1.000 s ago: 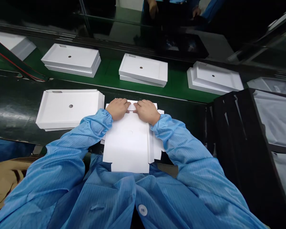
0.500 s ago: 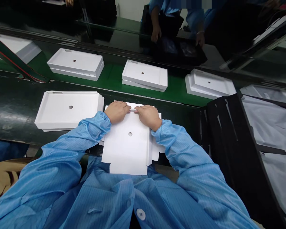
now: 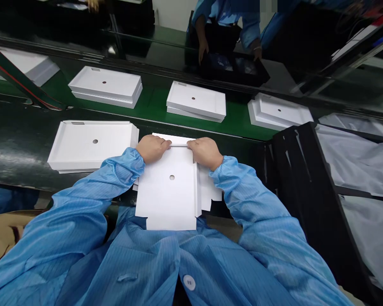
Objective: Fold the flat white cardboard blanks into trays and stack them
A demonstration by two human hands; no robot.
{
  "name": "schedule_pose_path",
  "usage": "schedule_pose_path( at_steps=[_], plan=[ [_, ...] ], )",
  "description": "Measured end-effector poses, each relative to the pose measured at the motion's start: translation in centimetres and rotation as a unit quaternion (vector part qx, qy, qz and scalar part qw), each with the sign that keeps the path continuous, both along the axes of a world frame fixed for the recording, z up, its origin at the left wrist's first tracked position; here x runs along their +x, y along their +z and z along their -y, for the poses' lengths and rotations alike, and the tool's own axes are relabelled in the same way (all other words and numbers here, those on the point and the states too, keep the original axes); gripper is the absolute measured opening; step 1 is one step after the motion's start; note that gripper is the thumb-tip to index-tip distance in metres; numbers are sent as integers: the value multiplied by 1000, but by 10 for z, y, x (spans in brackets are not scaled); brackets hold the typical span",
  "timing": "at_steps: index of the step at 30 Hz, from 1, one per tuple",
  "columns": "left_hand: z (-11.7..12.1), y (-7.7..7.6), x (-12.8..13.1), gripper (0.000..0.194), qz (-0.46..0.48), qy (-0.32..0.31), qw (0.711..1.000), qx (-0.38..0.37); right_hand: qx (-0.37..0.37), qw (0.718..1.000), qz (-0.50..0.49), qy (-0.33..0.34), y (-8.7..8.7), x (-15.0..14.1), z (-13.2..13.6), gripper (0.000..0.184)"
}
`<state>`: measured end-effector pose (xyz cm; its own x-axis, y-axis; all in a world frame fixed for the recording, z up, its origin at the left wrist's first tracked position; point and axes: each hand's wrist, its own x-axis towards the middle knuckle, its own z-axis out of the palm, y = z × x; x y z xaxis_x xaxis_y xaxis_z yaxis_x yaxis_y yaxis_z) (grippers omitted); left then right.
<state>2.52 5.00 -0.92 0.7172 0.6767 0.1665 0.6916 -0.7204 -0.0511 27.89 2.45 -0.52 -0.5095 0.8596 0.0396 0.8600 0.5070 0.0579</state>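
Observation:
A white cardboard box blank (image 3: 167, 195) with a round hole lies in front of me, its near flap flat and its right side flap raised. My left hand (image 3: 153, 148) is closed on the left part of its far flap, thumb and fingers pinching the fold. The right part of that flap is pinched by my right hand (image 3: 207, 152). Between the hands the fold stands up as a narrow ridge. Under the blank, more white card (image 3: 210, 191) sticks out at the right. Left of my hands rests a stack of folded white trays (image 3: 79, 146), each with a rim.
Stacked white trays (image 3: 196, 100) stand in a row on the green conveyor belt (image 3: 153, 100) beyond the bench. At right is a black container (image 3: 301, 170) with translucent bags (image 3: 357, 157). Across the line, a co-worker's hand (image 3: 203, 50) is beside a dark box (image 3: 232, 70).
My hands have slid apart along the far fold, left hand leftward and right hand rightward, showing more of the ridge. The co-worker's arms across the line have come further into view.

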Motion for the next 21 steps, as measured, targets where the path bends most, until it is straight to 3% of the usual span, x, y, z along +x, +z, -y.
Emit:
schedule_pose_path(
  at_steps=[7,12,15,21],
  plan=[
    [2,4,-4,43,-12,-9,1000,12,-2,1000,19,22,4,-1,3,32],
    [3,1,-4,42,-21,-4,1000,-4,-35,997,-62,19,3,0,0,37],
    [5,1,-3,42,-7,-8,1000,-12,-63,993,-102,-18,0,1,-4,35],
    [4,5,-8,43,27,31,999,-34,-27,997,-64,-30,-1,3,-1,28]
  ],
)
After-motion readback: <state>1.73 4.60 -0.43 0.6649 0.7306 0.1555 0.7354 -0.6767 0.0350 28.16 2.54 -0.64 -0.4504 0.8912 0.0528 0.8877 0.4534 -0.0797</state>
